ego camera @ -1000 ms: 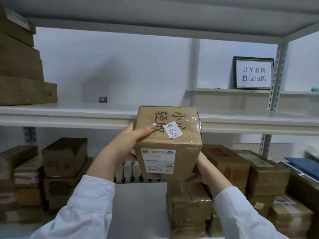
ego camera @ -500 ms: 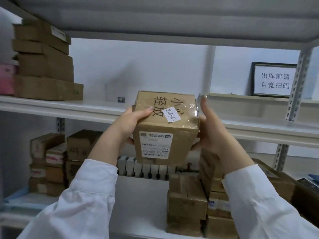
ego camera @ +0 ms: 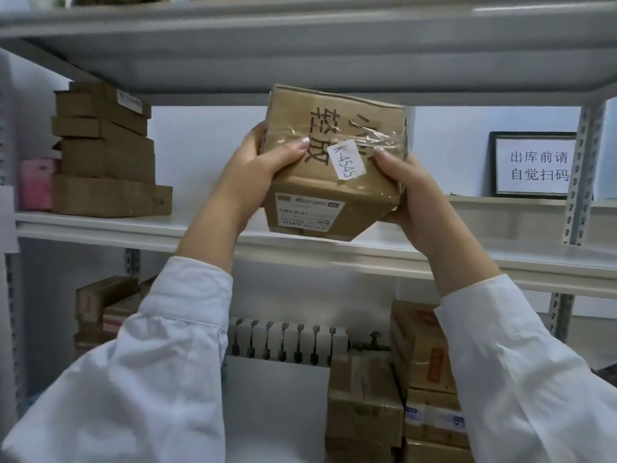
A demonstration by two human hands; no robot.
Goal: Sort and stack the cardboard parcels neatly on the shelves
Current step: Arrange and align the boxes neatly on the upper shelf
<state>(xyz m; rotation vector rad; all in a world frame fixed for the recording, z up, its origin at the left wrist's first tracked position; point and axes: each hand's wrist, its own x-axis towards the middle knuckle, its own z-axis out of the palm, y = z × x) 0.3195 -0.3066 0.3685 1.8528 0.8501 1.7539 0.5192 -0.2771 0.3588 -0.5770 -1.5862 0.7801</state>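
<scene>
Shelf (ego camera: 100,225) bkgd: parcel (ego camera: 334,121) lifted higher vs before; L hand (ego camera: 253,172) & R hand (ego camera: 410,192) fingers (ego camera: 290,150) clamp it.

One wide-angle camera, worn on the head, faces forward and tilts slightly upward into a grey metal shelving unit (ego camera: 582,208), catching the underside of its upper shelf (ego camera: 300,55) at 12 o'clock. It sits close: white sleeves (ego camera: 140,379) enter from 7 and 5 o'clock, and a brown taped cardboard parcel (ego camera: 334,115) fills the centre. A black-framed white sign (ego camera: 534,165) lies at 3 o'clock, a stack of flat brown cardboard boxes (ego camera: 107,155) at 9 o'clock.
</scene>
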